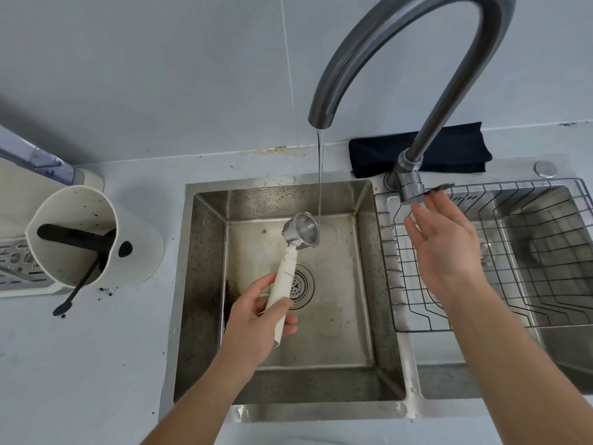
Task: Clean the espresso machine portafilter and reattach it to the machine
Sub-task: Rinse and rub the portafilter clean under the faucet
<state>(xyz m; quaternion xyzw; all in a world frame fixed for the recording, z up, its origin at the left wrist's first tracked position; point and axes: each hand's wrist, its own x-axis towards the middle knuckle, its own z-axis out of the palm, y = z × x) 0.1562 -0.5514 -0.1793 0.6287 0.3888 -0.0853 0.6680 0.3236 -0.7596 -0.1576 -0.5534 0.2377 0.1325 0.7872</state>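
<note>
Left hand (256,319) grips portafilter (290,261) handle, basket over sink (208,284) beside water stream (320,175) — probably for rinsing. Right hand (444,242) flat, fingers apart, at faucet lever (438,189) — likely adjusting flow.

Two bare forearms (no sleeves, no jewellery).
</note>
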